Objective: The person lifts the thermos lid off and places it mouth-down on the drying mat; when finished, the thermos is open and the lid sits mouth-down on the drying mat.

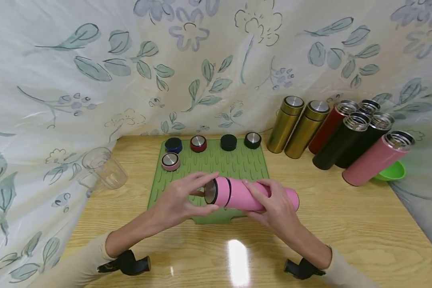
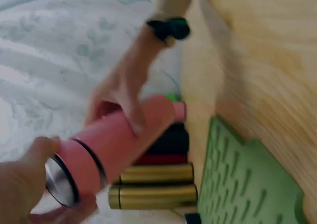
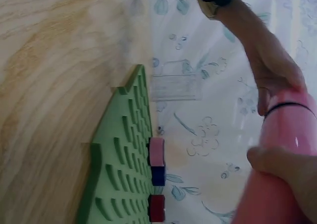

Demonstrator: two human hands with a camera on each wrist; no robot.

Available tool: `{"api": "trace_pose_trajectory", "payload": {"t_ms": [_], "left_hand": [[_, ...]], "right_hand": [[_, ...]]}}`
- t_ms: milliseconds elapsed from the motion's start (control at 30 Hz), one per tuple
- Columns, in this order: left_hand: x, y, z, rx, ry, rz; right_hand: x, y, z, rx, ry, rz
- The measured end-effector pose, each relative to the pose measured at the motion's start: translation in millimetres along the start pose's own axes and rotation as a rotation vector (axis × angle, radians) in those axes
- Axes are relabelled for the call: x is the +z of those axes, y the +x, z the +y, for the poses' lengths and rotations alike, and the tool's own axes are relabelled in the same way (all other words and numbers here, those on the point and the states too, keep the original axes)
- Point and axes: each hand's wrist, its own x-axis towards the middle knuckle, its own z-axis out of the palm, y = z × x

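A pink thermos (image 1: 243,196) lies nearly level above the front of a green drying mat (image 1: 216,164), its silver-topped cap (image 1: 221,192) on the body and pointing left. My right hand (image 1: 279,204) grips the body from the right, the thumb along the near side. At the cap end, my left hand (image 1: 178,196) holds the cap's rim between thumb and fingers; the left wrist view shows its fingers (image 2: 47,147) at the cap's edge. The palm of the right hand is hidden by the thermos.
Several loose caps, including a pink one (image 1: 171,161) and a red one (image 1: 198,143), sit on the mat. Two gold thermoses (image 1: 286,124) and several lidless ones, among them a pink one (image 1: 372,162), stand at right beside a green bowl (image 1: 396,172). A clear pitcher (image 1: 108,170) is at left.
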Motion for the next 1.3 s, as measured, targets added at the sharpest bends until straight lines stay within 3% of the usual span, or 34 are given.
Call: {"api": "trace_pose_trajectory", "payload": {"t_ms": [167, 233, 300, 400, 467, 533, 667, 767, 833, 967, 1067, 1167, 1233, 1300], "left_hand": [[-8.0, 4.9, -11.4, 0.445, 0.276, -0.077], [-14.5, 6.4, -14.8, 0.59, 0.335, -0.114], [-19.7, 7.1, -16.7, 0.674, 0.367, -0.144], [-22.2, 7.2, -17.1, 0.737, 0.383, -0.151], [-20.1, 7.2, -16.8, 0.727, 0.367, -0.122], [-15.6, 7.4, -17.4, 0.673, 0.338, -0.093], [-3.3, 8.4, -20.7, 0.444, 0.213, -0.016], [3.4, 7.8, -21.2, 0.27, 0.112, 0.041], [4.6, 6.7, -18.5, 0.169, 0.07, 0.041], [-0.4, 4.7, -10.3, 0.007, 0.044, -0.036], [-9.4, 5.2, -6.6, 0.037, 0.063, -0.12], [-17.4, 6.7, -5.8, 0.168, 0.097, -0.173], [-19.7, 7.7, -6.8, 0.261, 0.118, -0.166], [-20.0, 8.3, -7.4, 0.306, 0.132, -0.139]], "right_hand": [[-6, 2.2, 2, 0.043, 0.097, -0.129], [-8, 1.9, 2, 0.057, 0.12, -0.189], [-11, 1.7, 1, 0.062, 0.128, -0.241], [-12, 2.2, 1, 0.081, 0.14, -0.288], [-13, 2.4, 1, 0.105, 0.152, -0.31], [-11, 2.4, 1, 0.137, 0.193, -0.319], [-6, 3.3, 0, 0.181, 0.208, -0.279], [-2, 5.5, 0, 0.169, 0.151, -0.211], [0, 6.8, 0, 0.143, 0.114, -0.175], [0, 6.0, 0, 0.108, 0.095, -0.166], [-2, 5.2, -1, 0.119, 0.107, -0.189], [-6, 5.6, -3, 0.149, 0.124, -0.2], [-8, 6.0, -4, 0.165, 0.127, -0.205], [-9, 6.1, -4, 0.174, 0.124, -0.21]]}}
